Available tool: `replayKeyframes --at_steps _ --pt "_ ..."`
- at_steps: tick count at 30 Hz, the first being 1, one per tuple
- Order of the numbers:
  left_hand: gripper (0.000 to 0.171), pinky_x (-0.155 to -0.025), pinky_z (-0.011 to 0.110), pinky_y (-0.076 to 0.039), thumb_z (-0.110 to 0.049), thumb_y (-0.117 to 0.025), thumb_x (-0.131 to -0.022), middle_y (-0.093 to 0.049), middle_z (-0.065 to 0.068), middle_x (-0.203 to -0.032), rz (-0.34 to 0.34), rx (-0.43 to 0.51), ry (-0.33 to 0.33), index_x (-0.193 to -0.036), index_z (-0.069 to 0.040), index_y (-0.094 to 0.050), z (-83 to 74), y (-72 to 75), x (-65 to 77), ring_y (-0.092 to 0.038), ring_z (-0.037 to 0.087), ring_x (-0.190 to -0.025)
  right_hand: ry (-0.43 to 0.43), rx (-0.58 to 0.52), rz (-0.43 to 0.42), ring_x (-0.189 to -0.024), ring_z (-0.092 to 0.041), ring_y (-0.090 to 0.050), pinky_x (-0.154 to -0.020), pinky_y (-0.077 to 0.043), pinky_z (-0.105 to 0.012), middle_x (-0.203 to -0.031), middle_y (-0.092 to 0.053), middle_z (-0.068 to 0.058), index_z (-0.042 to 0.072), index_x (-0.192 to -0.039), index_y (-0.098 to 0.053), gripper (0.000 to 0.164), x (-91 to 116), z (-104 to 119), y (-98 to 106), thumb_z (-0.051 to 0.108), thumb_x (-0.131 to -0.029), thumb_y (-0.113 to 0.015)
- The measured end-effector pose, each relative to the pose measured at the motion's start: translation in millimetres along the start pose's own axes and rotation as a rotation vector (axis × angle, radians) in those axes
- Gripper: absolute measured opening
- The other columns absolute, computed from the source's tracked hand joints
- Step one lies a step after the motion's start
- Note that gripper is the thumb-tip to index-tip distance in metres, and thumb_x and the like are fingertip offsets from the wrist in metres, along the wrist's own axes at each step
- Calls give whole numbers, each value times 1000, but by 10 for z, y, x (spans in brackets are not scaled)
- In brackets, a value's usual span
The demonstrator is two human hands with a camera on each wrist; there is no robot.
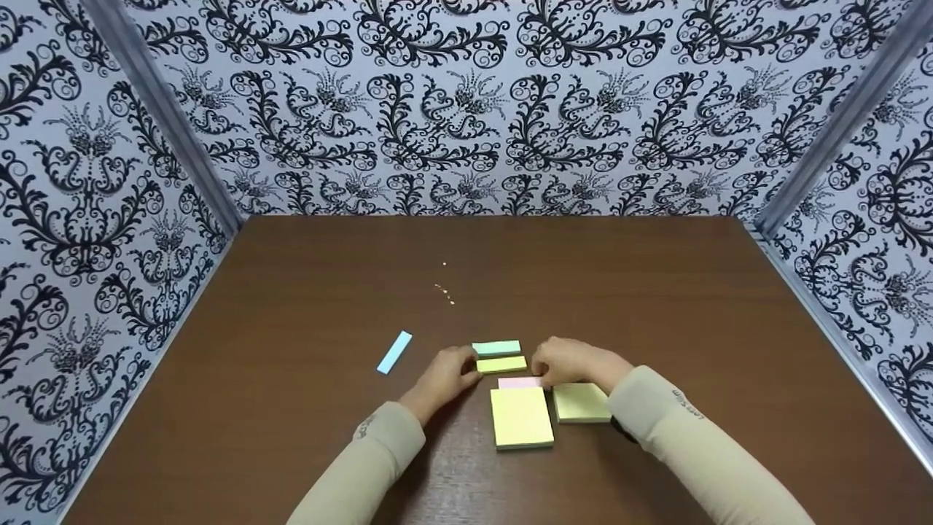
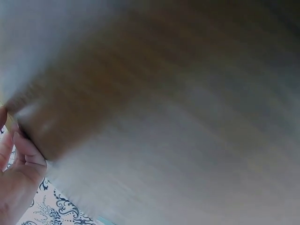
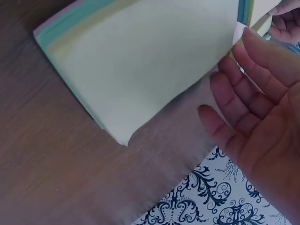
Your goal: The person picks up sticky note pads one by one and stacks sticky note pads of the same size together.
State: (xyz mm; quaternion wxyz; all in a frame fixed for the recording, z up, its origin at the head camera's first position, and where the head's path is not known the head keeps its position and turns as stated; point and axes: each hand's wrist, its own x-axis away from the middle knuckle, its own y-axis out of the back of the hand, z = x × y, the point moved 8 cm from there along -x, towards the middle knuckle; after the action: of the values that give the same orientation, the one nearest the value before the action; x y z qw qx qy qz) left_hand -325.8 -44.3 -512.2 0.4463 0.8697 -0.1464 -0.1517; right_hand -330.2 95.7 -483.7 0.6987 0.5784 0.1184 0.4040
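Note:
My left hand (image 1: 444, 372) pinches the left end of a narrow yellow sticky-note strip (image 1: 501, 364). Just behind that strip lies a mint-green one (image 1: 497, 348). At the lower left of the left wrist view, the left thumb and fingers meet at the yellow strip's edge. With thumb and index finger, my right hand (image 1: 572, 361) pinches the right end of a pink strip (image 3: 238, 32); its other fingers are loosely bent in the right wrist view. A large yellow sticky-note pad (image 1: 522, 417) lies in front of the pink strip, partly overlapping it in the head view.
Beside the large pad, under the right forearm, lies another pale yellow pad (image 1: 581, 405) with pink and teal layers at its edge. A light-blue strip (image 1: 394, 353) lies left of the left hand. Small pale crumbs (image 1: 446, 292) dot the brown table (image 1: 619, 277). Patterned walls enclose it.

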Motion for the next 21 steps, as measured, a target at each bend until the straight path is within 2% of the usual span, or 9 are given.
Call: replayKeyframes --at_steps 3,6,11,14,16,18,21 --pt "19 -78 38 -47 -15 -64 -86 -61 12 -96 10 -1 6 -100 -3 -59 2 -7 -1 -58 26 -93 -6 26 10 -58 -10 -39 -53 -32 -26 -70 -54 1 7 -75 -64 9 2 -5 -37 3 -81 -60" --pt "19 -77 37 -48 -15 -64 -85 -62 12 -95 12 -8 2 -100 -4 -59 -2 -12 -3 -59 26 -91 -20 53 -1 -54 -10 -30 -50 -25 -26 -62 -45 5 9 -67 -59 15 -7 -22 -47 1 -79 -59" --pt "18 -76 37 -48 -15 -65 -85 -61 11 -93 -8 -16 -8 -98 -4 -60 -5 -3 -5 -58 25 -88 -82 83 -23 -51 -10 -29 -48 -25 -26 -57 -39 6 11 -62 -54 22 -28 -112 -15 4 -81 -61" --pt "18 -77 37 -47 -15 -65 -85 -61 11 -93 -15 -23 -5 -98 -4 -60 0 5 -5 -58 25 -89 -87 120 -34 -51 -10 -29 -48 -26 -26 -56 -37 5 11 -61 -53 23 -32 -181 15 3 -81 -60" --pt "18 -77 37 -47 -15 -64 -85 -61 11 -93 -14 -24 0 -99 -4 -60 2 9 -5 -58 26 -89 -74 150 -49 -52 -11 -30 -49 -27 -27 -56 -40 4 9 -61 -55 20 -30 -229 41 1 -79 -59" --pt "18 -77 38 -47 -15 -64 -86 -61 11 -93 -6 -25 10 -99 -4 -59 7 10 -6 -58 26 -90 -71 183 -71 -55 -12 -36 -50 -31 -28 -60 -49 3 8 -64 -60 15 -23 -287 66 1 -78 -61" --pt "19 -78 38 -47 -15 -63 -86 -60 12 -95 11 -25 20 -101 -4 -58 7 10 -7 -58 27 -92 -103 252 -97 -63 -18 -50 -56 -42 -33 -71 -62 -4 6 -71 -66 9 -9 -382 92 2 -78 -62"
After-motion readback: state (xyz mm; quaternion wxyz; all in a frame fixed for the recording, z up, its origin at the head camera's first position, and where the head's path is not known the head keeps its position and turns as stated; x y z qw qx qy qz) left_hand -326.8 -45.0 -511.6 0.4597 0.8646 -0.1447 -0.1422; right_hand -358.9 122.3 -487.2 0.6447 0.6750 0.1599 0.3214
